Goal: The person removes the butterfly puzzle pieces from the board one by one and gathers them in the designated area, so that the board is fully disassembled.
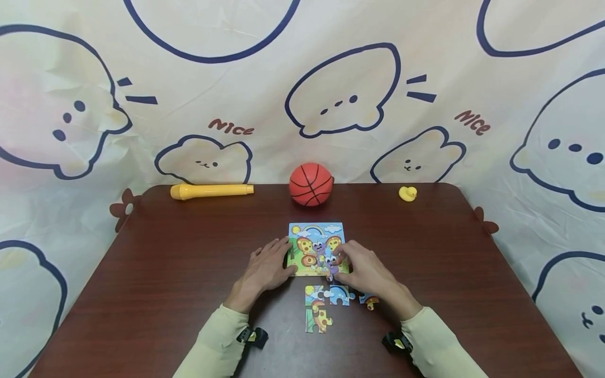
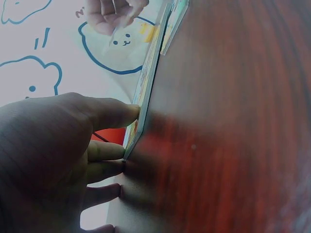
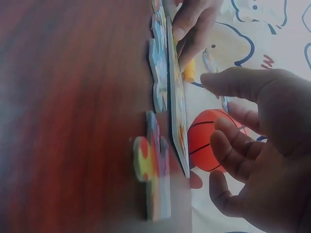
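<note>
Soft, even light fills the head view, with a pale sheen on the near tabletop [image 1: 283,353]. Both wrist views look hazy, and the left hand [image 2: 53,155] is dark against a washed-out backdrop [image 2: 73,63].

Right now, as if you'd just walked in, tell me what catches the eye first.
Likely the orange-red basketball at the far edge of the brown table, between a yellow club-shaped toy and a yellow toy duck. Then, just nearer, the colorful puzzle board, where the right hand pinches a puzzle piece at its lower right.
</note>
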`<action>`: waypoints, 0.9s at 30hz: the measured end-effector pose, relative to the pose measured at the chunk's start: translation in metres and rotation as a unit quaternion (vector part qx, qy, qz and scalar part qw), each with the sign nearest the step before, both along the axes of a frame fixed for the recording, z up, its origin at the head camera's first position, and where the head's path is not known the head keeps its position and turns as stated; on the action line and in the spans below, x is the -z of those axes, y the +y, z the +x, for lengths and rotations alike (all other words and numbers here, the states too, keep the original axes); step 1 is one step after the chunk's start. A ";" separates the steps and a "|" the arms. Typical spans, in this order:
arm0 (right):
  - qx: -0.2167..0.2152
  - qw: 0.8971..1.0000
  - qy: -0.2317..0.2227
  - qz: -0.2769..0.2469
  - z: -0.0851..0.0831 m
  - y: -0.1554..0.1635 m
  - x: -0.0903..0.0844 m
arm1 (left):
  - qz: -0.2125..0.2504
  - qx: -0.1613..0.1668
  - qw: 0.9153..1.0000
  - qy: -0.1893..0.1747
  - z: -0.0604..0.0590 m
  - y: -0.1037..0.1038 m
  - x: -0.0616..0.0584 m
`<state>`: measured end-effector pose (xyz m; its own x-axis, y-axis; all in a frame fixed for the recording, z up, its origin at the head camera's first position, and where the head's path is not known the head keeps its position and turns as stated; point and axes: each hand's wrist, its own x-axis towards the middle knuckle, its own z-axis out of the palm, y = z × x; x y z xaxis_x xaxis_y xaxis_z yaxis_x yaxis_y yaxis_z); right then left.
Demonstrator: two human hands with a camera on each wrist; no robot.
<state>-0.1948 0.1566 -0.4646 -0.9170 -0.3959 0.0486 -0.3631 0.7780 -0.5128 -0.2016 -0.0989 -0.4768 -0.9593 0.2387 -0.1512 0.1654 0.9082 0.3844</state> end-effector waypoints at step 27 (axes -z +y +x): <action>-0.126 0.987 -0.005 0.097 0.050 0.030 0.001 | 0.002 0.001 1.000 0.002 -0.001 0.000 0.002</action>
